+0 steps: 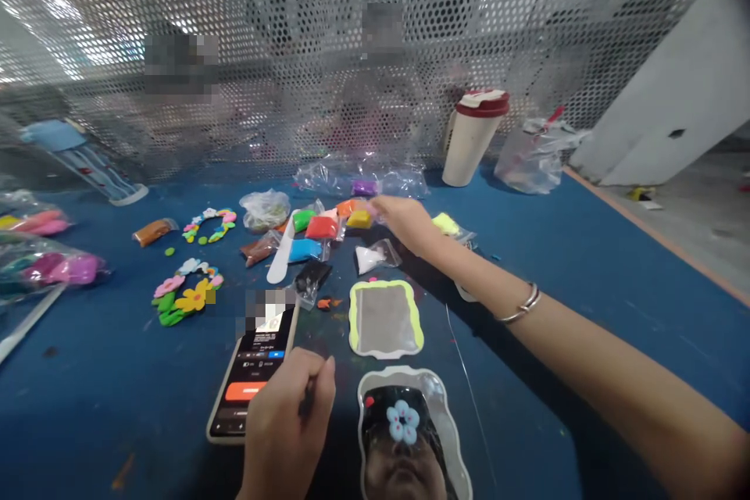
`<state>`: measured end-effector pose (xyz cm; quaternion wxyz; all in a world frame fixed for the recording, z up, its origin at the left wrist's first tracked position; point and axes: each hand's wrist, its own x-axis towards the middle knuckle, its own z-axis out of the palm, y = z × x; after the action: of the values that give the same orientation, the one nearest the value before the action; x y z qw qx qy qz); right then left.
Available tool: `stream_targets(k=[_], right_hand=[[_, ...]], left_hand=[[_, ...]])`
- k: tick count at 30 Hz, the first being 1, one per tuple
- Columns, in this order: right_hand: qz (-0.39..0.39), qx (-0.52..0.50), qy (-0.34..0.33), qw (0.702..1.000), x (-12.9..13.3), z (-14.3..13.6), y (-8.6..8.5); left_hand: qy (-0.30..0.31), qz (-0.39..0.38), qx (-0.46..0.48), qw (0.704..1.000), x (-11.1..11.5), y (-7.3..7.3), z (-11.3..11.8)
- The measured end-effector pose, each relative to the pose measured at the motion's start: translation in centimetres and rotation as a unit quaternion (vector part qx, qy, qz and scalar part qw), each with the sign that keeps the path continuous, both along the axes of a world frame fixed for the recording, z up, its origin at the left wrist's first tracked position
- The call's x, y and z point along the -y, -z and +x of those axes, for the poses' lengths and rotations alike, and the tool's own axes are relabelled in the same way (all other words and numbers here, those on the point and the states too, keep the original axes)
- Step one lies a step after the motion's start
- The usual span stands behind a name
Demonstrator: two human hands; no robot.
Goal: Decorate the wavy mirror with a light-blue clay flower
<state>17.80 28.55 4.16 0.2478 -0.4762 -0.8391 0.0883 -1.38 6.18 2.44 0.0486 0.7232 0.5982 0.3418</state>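
Observation:
My right hand (410, 226) stretches over the table to a cluster of small clay packets. Its fingertips are pressed together beside a yellow packet (359, 219), close to a purple packet (364, 187); what they pinch is unclear. My left hand (293, 414) is closed, its fingers curled at the lower right edge of a phone (251, 375); its inside is hidden. Between my arms lies a wavy-edged mirror (383, 320) with a yellow clay rim. Nearer me is a second wavy mirror (433, 383) with a white rim, bearing a light blue clay flower (402, 422).
Red (322, 227), green (303, 219), blue (305, 251) and white (370, 258) packets lie around a white spatula (281, 258). Two clay-decorated rings, one with a yellow flower (193, 297), lie left. A cup (473, 141) and bottle (87, 160) stand by the mesh screen (263, 117).

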Motion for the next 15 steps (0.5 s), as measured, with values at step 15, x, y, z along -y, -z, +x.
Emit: stream_targets(k=[15], right_hand=[[-0.369,-0.604,0.079,0.702,25.9,0.0,-1.1]], left_hand=[[0.293,-0.139,0.279,0.904,2.4,-3.4,4.0]])
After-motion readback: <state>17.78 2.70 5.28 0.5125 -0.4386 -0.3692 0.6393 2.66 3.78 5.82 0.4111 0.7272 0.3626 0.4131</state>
